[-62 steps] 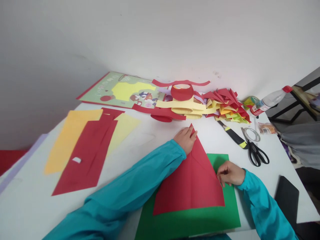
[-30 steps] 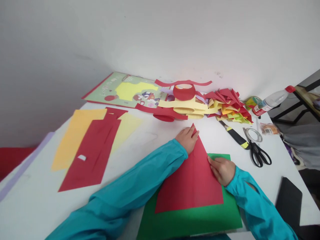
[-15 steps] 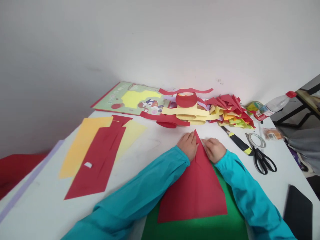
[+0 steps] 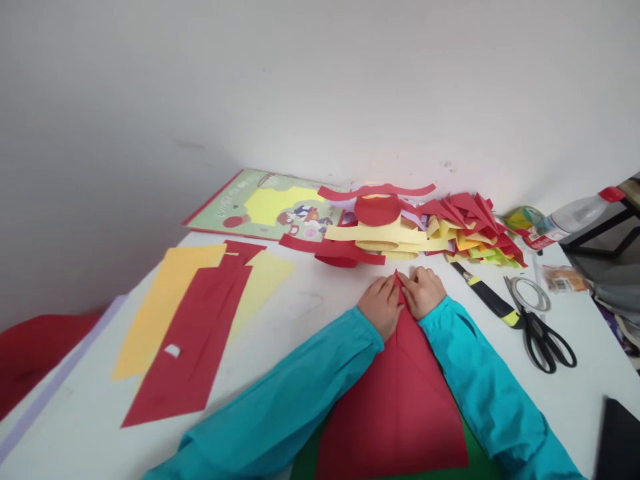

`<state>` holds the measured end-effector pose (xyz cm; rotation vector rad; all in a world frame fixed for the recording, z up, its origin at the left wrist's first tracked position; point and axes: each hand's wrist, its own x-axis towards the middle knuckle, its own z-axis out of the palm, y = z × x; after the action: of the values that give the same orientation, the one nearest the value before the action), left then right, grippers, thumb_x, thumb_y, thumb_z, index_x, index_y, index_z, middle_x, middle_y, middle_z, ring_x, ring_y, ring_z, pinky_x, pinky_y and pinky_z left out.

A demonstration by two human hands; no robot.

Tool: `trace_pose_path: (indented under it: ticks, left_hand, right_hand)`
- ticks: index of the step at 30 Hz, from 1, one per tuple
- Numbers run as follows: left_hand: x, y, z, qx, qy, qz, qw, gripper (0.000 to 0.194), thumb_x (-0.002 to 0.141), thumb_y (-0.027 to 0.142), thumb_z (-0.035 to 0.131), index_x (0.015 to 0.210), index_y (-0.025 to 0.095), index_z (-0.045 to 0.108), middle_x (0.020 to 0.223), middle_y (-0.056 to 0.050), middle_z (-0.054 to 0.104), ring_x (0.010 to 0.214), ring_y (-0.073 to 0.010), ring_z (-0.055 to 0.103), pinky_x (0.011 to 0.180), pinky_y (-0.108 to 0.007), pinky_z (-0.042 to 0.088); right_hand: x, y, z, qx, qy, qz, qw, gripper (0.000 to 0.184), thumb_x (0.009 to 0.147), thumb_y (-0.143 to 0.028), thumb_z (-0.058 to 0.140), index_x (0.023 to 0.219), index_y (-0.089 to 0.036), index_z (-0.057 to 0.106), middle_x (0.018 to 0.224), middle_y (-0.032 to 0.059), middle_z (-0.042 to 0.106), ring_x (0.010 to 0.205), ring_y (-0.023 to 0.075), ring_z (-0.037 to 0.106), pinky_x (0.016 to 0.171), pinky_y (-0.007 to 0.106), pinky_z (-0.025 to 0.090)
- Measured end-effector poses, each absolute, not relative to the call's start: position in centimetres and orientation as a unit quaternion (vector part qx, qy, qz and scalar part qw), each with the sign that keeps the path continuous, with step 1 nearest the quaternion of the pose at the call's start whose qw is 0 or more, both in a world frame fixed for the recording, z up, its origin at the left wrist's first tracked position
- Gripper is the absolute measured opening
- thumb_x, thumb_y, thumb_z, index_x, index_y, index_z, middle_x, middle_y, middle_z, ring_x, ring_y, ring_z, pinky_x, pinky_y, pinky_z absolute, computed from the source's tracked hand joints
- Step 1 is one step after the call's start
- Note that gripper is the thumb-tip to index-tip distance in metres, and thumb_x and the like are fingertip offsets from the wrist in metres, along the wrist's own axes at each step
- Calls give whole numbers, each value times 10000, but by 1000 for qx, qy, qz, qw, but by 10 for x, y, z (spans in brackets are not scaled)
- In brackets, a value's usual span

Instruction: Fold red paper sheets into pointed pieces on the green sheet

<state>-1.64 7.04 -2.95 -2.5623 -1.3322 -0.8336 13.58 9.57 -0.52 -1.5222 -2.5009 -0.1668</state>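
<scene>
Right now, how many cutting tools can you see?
2: the utility knife right of the right hand, and the scissors farther right. Others could lie hidden under the paper pile.

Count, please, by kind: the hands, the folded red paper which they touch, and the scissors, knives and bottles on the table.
Hands (left hand, right hand): 2
Folded red paper: 1
Scissors: 1
Knife: 1
Bottle: 1
Total: 6

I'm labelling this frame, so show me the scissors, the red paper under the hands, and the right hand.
Scissors (image 4: 537,325): head view, black handles where they meet.
Red paper (image 4: 395,403): head view, middle of the sheet.
Right hand (image 4: 425,292): head view, back of the hand.
</scene>
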Motion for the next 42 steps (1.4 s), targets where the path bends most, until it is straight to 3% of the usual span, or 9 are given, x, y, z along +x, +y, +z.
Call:
trace_pose_path:
  ticks: [10,19,27,34,39,42]
  left_hand:
    - [-13,66,-27,-849,-437,-286,85,343,856,203,448,1012,-41,631,1104,-284,597,1023,-328,559,855,-468,495]
    - [-11,63,-26,-840,-455,-284,79,338,868,205,430,1038,-13,623,1128,-296,580,1056,-334,543,839,-495,496]
    - [-11,63,-24,-841,-453,-276,108,328,862,195,427,1012,-13,633,1110,-279,597,1011,-317,570,831,-470,506]
    - [-11,64,-24,-844,-443,-281,114,347,870,210,417,1007,-28,630,1092,-292,598,1004,-324,566,828,-469,505]
    - [-11,64,-25,-841,-449,-287,95,332,861,197,428,1023,-15,626,1103,-280,595,1021,-325,557,839,-483,499]
    - [-11,64,-27,-841,-450,-292,69,341,873,200,413,1062,-2,612,1122,-280,585,1059,-328,535,851,-502,487]
  right_hand:
    - [127,95,3,-529,-843,-79,63,406,896,-333,416,1293,-293,492,906,87,526,808,221,401,646,328,255]
    - [129,95,7,-537,-841,-50,49,417,907,-367,381,1258,-196,526,968,112,548,873,238,427,682,335,287]
    - [125,96,7,-543,-837,-60,37,407,908,-349,383,1296,-279,485,956,98,541,861,234,427,668,332,265]
    - [123,98,7,-566,-821,-69,29,477,900,-383,384,1329,-182,443,1039,126,543,902,250,422,691,352,276]
    - [124,96,8,-555,-827,-73,40,403,911,-381,377,1297,-323,477,977,93,542,865,237,427,676,342,261]
    - [122,96,7,-551,-830,-71,44,383,910,-362,393,1271,-309,510,974,99,545,873,235,420,671,337,256]
